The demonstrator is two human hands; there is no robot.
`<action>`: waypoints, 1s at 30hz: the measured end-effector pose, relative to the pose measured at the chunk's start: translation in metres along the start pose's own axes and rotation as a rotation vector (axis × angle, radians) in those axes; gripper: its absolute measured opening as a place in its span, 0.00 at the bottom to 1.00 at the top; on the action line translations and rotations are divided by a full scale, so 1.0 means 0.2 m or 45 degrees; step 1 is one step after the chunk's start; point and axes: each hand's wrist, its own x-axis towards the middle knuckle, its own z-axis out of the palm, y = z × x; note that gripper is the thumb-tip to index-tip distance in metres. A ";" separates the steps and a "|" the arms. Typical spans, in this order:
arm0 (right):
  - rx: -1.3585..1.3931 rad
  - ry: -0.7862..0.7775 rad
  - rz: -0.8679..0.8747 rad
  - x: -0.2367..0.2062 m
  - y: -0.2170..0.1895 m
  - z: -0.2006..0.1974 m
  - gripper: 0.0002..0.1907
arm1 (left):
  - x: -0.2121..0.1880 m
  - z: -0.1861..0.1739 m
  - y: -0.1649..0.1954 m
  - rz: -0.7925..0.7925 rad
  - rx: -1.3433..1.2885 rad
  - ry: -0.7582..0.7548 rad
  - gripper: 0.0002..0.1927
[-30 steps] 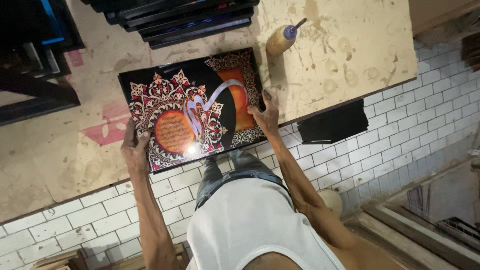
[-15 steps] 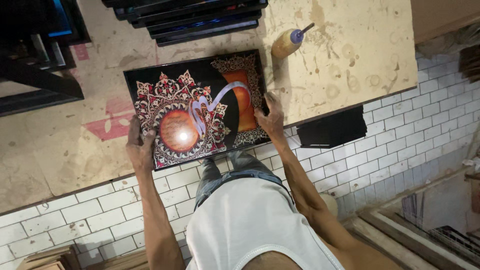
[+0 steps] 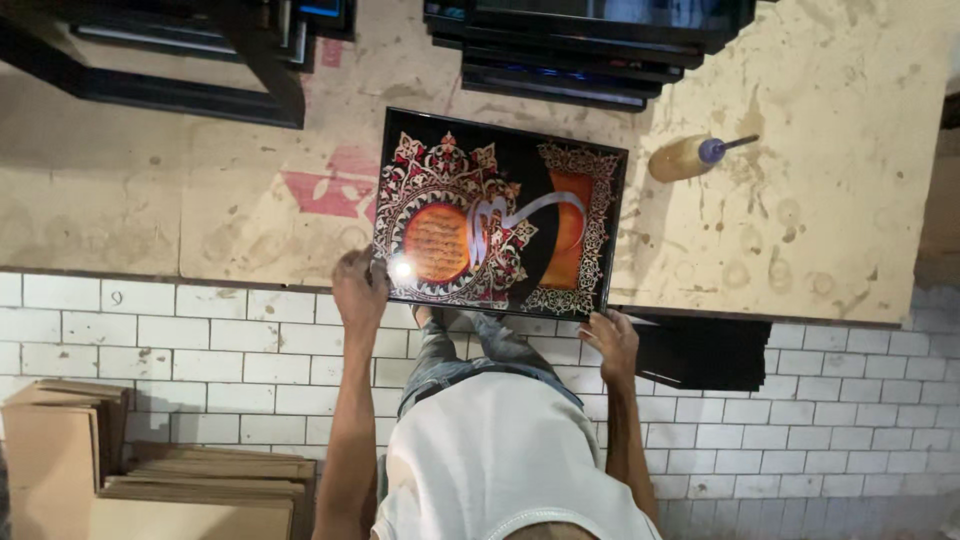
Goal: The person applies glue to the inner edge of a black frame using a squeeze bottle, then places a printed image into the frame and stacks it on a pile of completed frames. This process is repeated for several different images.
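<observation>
the glossy black-framed picture with red and orange ornament (image 3: 497,228) lies flat at the near edge of the stained beige worktable (image 3: 850,230). the left hand (image 3: 360,287) grips its near left corner, fingers curled over the frame. the right hand (image 3: 610,343) holds the near right corner from below. it looks stiff, light, slick-faced and probably fragile; best held by the frame edges.
</observation>
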 end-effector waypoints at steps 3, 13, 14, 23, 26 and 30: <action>0.230 0.025 -0.005 0.00 0.04 0.03 0.17 | -0.09 -0.03 0.04 -0.049 -0.037 0.000 0.25; 0.531 0.102 0.246 0.02 -0.03 0.02 0.13 | -0.16 -0.04 -0.14 -0.688 -1.204 -0.239 0.17; 0.554 0.085 0.232 0.02 -0.03 0.01 0.13 | -0.17 -0.04 -0.15 -0.708 -1.305 -0.326 0.17; 0.527 0.140 0.199 0.07 -0.03 -0.03 0.12 | -0.25 -0.03 -0.16 -0.752 -1.404 -0.573 0.15; 0.529 0.176 0.225 0.08 -0.04 -0.03 0.13 | -0.30 0.01 -0.15 -0.646 -1.366 -0.561 0.14; 0.523 0.235 0.280 0.09 -0.05 -0.01 0.14 | -0.33 0.01 -0.13 -0.727 -1.342 -0.549 0.15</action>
